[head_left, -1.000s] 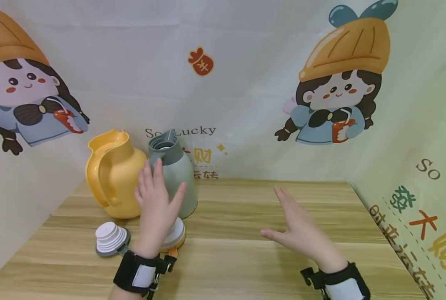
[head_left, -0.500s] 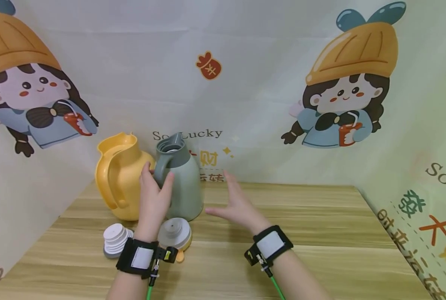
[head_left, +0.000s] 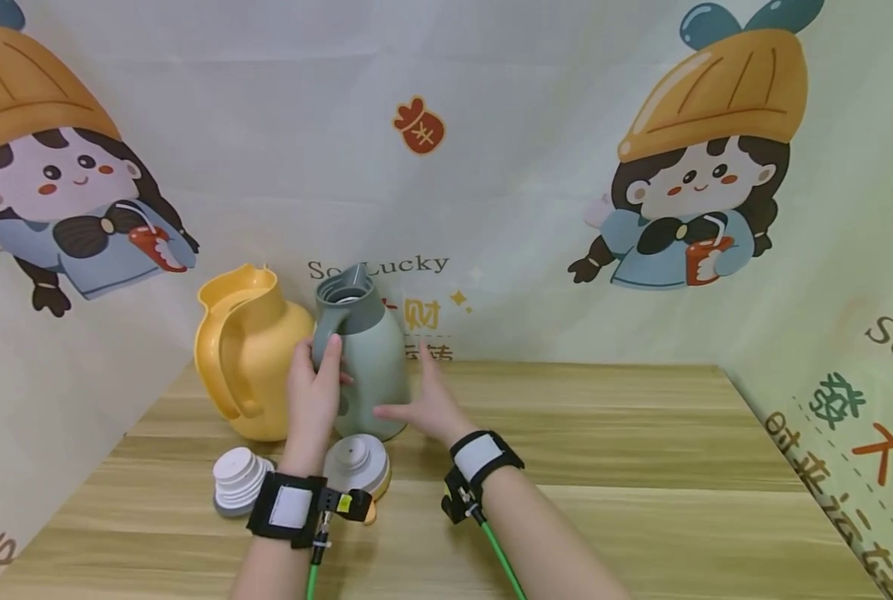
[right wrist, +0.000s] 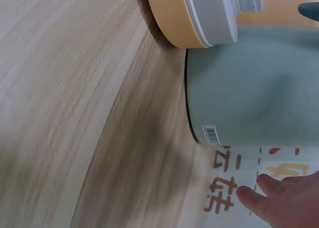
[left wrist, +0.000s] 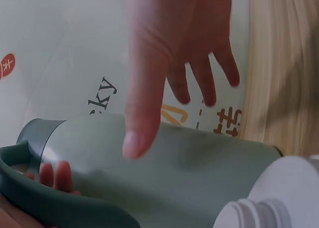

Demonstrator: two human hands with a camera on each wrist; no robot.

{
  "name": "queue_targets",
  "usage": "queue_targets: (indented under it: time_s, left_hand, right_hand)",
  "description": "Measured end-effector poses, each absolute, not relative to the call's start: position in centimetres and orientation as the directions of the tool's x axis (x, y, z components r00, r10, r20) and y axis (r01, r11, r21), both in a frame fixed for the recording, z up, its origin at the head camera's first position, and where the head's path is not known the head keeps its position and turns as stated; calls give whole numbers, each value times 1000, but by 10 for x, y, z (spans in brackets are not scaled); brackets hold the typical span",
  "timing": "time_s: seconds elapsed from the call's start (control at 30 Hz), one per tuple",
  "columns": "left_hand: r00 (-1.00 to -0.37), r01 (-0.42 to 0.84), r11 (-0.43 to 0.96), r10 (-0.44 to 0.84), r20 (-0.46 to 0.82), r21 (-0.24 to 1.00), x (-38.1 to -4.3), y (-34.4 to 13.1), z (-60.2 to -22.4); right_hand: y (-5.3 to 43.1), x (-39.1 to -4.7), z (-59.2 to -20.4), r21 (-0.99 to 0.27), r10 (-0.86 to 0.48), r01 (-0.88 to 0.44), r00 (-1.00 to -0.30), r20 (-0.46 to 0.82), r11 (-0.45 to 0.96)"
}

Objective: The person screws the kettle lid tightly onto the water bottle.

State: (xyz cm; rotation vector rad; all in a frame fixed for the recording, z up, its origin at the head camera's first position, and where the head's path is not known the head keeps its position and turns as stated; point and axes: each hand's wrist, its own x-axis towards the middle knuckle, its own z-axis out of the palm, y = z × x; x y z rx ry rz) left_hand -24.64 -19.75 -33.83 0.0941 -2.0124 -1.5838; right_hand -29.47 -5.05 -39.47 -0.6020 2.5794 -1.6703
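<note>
A pale green vacuum jug (head_left: 374,358) stands upright without a lid, its dark handle turned toward my left. My left hand (head_left: 314,392) grips that handle; in the left wrist view its fingertips (left wrist: 62,176) show through the handle loop. My right hand (head_left: 433,400) is spread at the jug's right side, thumb in front and fingers reaching behind. Whether it touches the jug I cannot tell. In the right wrist view, only some fingers of the right hand (right wrist: 286,200) show beside the jug's body (right wrist: 254,88).
Left of the green jug stands a yellow jug (head_left: 258,367), also lidless. In front lie a white ribbed stopper (head_left: 238,477) and a grey-topped lid with a yellow rim (head_left: 356,467). A printed cloth (head_left: 521,167) hangs behind the wooden table (head_left: 641,450).
My right hand has moved left to the green jug's side. The left hand has lowered and taken hold of the jug's handle. The jugs have stayed on the table.
</note>
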Motion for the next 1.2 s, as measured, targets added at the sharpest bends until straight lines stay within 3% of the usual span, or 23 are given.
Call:
queue_targets:
  time_s: [0.27,0.43,0.6,0.93,1.2]
  left_hand:
    - [-865,366,37,-353,355,930,-254,-199,-339]
    - [-881,377,-4,-309,358,926,-258,-200,-340]
    - [-871,371,-37,-360,334,928,-263,-203,-342]
    - [-891,371,-211,-357,282,905,-264,-201,-344]
    - [-878,392,-189,-371,304,900,-264,-198,-343]
  right_hand:
    - [-66,-298,-403,-914,-309,-310,-924,224,263]
    - [-69,-298,-411,-920,-313,-315,-920,235,234]
    - [-75,-297,-414,-920,-293,-315,-925,242,233]
    - [-88,-298,-425,-906,-224,-337,-932,283,258]
    - [-93,-302,-426,-904,-188,-293,-951,243,312]
